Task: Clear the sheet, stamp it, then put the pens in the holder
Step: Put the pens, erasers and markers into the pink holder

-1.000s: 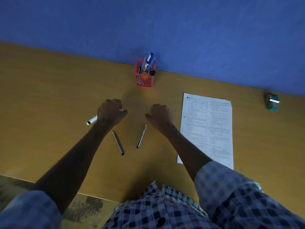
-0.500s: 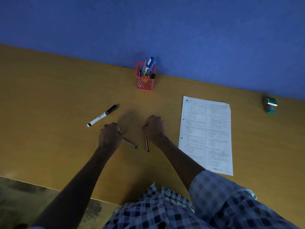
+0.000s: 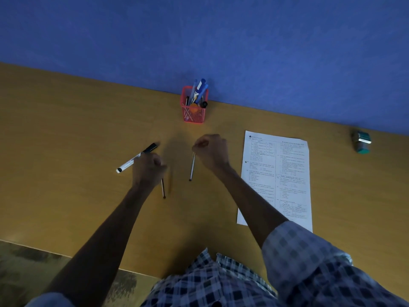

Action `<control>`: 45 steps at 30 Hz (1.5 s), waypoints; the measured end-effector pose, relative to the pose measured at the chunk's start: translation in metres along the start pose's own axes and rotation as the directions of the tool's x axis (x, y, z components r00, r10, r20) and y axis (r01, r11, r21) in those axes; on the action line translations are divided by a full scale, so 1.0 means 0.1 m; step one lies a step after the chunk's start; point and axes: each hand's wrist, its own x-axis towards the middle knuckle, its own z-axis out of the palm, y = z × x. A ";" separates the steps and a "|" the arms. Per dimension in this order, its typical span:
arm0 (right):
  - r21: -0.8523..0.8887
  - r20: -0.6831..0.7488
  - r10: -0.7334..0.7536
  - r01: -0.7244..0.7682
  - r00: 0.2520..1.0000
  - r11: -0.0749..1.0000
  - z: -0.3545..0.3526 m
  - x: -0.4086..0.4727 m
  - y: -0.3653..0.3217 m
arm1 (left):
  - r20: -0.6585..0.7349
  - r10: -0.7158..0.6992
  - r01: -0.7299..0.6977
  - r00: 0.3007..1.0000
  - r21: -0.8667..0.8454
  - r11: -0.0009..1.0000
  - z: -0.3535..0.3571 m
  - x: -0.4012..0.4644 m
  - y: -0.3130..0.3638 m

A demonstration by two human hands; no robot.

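Note:
My left hand (image 3: 148, 169) is closed around a thin dark pen (image 3: 163, 189) that points down toward me. My right hand (image 3: 213, 151) is closed on a second thin pen (image 3: 192, 167), which hangs from its fingers above the desk. A white marker with a black cap (image 3: 136, 157) lies on the desk just left of my left hand. The printed sheet (image 3: 276, 180) lies flat to the right, with nothing on it. The red mesh pen holder (image 3: 193, 113) stands against the wall, holding several pens. A green stamp (image 3: 361, 142) sits far right.
The wooden desk (image 3: 66, 140) runs against a blue wall (image 3: 199, 36). Its near edge is at the lower left, with floor (image 3: 26, 262) beyond it. My checked sleeve (image 3: 309, 262) covers the sheet's lower right corner.
Both hands closed on the two thin pens and lifted them. The pens swung from slanted to nearly upright, and my hands rose back toward the holder. The marker stayed put.

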 end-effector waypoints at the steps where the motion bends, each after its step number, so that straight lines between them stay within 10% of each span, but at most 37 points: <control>1: 0.016 -0.041 -0.029 0.029 0.999 0.999 -0.07 0.05 -0.07 | -0.045 0.037 -0.038 0.998 -0.006 0.999 -0.06 0.09 0.10; 11: 0.231 -0.475 -0.129 0.265 0.870 0.936 -0.74 0.69 -0.52 | -0.416 0.375 -0.503 0.828 -0.257 0.825 -0.60 0.92 1.17; 18: 0.005 -0.418 -0.278 0.309 0.865 0.951 -0.70 0.99 -0.49 | -0.390 0.604 -0.673 0.695 -0.054 0.738 -0.43 1.22 1.34; 28: -0.386 -0.177 -0.254 0.170 0.951 0.907 -0.47 1.15 -0.30 | -0.153 0.612 -0.612 0.776 0.050 0.789 -0.17 1.44 1.13; 34: -0.335 -0.204 -0.300 0.221 0.932 0.916 -0.44 1.08 -0.22 | -0.203 0.579 -0.568 0.790 0.114 0.815 -0.20 1.33 0.93; 45: -0.246 -0.295 -0.304 0.236 0.906 0.940 -0.47 0.86 -0.15 | 0.191 0.035 -0.103 0.981 0.359 0.927 -0.38 0.93 0.11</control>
